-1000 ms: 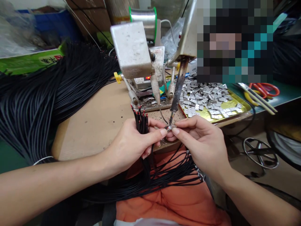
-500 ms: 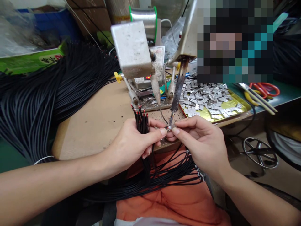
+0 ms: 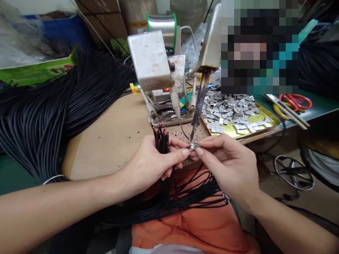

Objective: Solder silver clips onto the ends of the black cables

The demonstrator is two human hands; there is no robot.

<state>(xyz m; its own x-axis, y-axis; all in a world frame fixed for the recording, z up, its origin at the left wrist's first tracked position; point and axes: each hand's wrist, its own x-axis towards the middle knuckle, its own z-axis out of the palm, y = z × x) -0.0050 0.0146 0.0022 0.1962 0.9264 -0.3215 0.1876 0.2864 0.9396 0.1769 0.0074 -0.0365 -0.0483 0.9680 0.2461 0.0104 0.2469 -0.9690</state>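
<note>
A cluttered workbench of pale wood (image 3: pixel 106 148) fills the middle of the view, with a heap of black cables (image 3: pixel 34 120) spilling over its left side. Behind them sits a green cardboard box (image 3: pixel 34 74), its dark printed characters too blurred to read. No brand can be made out on the green-rimmed spool of solder wire (image 3: pixel 161 25), and the only lit marking is a small red readout (image 3: pixel 162 92) on the soldering stand (image 3: pixel 149 60). To the right, a gold tray (image 3: pixel 272 120) holds a pile of silver metal tabs (image 3: pixel 227 113), with red-handled scissors (image 3: pixel 298 101) lying beyond it. The left hand (image 3: pixel 150 162) grips a bundle of black wires (image 3: pixel 161 141), red-tipped ends up, its fingers curled closed around them while the thumb reaches toward the right hand (image 3: pixel 227 165). That hand pinches one small metal tab (image 3: pixel 194 146) tightly between thumb and forefinger, just under the tip of the soldering iron (image 3: pixel 197 106), though from this angle the tip may or may not be touching it. Loose wires (image 3: pixel 196 199) trail down across orange clothing (image 3: pixel 185 234). Since a moment ago the hands have barely shifted, and the tab sits in the same pinch.
</note>
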